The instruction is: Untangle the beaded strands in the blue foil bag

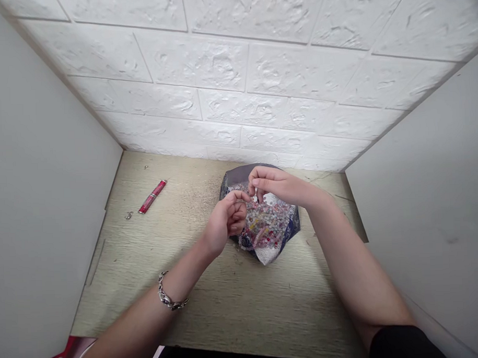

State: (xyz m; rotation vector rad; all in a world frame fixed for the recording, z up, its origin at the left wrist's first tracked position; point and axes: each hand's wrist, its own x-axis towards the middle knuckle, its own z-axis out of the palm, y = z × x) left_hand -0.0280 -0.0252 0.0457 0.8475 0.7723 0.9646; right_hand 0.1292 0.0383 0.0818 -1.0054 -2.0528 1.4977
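An opened bag (265, 255) with a silvery lining lies on the table, filled with small beads (270, 222) in pink, white, clear and red, some of them seemingly on strands. Over the bag's left side, my left hand (229, 217) is closed, thumb and index finger pinched and the other fingers curled. My right hand (276, 184) comes in above the bag from the right, its fingertips pinched close to the left ones. Whatever sits between the fingertips is too small to make out. A silver bracelet (164, 294) circles my left wrist.
On the left of the wooden table (197, 316) lies a slim red stick-shaped item (152, 196), with a small metal piece (129, 215) beside it. Grey panels (38, 170) stand on both sides. A white brick-pattern wall (228, 106) closes off the back.
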